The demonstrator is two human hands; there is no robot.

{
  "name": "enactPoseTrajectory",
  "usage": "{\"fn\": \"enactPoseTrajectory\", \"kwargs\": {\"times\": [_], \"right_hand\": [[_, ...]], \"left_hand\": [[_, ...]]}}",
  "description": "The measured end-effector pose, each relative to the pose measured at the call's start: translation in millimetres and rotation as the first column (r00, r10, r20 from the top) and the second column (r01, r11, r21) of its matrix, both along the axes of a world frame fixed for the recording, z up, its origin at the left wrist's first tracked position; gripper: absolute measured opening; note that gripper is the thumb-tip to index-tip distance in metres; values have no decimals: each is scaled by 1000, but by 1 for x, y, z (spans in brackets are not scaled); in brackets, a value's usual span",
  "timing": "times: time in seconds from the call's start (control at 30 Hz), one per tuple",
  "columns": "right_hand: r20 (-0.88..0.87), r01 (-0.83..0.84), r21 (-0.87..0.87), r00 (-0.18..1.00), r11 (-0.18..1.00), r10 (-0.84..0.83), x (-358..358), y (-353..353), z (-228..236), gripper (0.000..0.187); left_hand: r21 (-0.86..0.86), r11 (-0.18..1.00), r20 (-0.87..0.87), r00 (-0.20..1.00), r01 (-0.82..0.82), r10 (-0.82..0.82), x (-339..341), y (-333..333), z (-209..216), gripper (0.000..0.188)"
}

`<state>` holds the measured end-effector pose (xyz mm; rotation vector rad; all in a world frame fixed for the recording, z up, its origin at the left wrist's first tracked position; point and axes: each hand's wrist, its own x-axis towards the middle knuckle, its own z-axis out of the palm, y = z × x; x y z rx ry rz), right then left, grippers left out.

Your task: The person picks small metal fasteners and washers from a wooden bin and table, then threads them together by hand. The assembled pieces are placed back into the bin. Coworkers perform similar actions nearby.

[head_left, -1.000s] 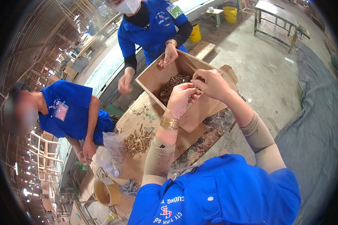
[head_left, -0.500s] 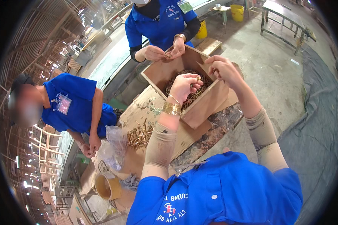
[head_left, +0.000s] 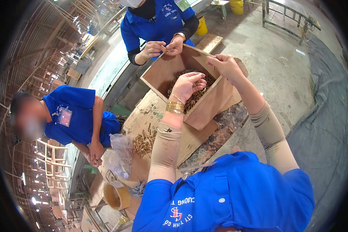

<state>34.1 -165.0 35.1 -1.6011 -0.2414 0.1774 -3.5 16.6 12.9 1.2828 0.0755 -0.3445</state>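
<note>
Over the wooden box (head_left: 210, 108), the left hand (head_left: 188, 84) curled loosely; the right hand (head_left: 227, 66) hovered, fingers bent. Whether either pinched anything, I couldn't tell.

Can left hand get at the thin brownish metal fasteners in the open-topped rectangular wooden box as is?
Likely yes: the left hand is over the open-topped rectangular wooden box, no lid between it and the thin brownish metal fasteners. It is curled; whether it holds something is unclear.
</note>
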Motion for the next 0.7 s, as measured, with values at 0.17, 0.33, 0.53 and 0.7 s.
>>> {"fn": "enactPoseTrajectory", "kwargs": {"times": [0.17,0.33,0.53,0.7], "right_hand": [[193,36,-88,981,995,-18,10,11,-10,26],[310,-40,-203,945,978,103,8,21,-4,23],[412,-58,-333,889,941,201,12,25,-8,24],[456,-77,-428,842,901,289,15,31,-2,25]], "left_hand": [[-65,997,16,999,52,-51,0,-4,3,20],[-56,998,44,999,-6,9,0,1,-2,18],[-73,997,52,998,-41,45,2,-3,0,16],[-72,997,30,999,-41,43,-2,-11,9,12]]}}
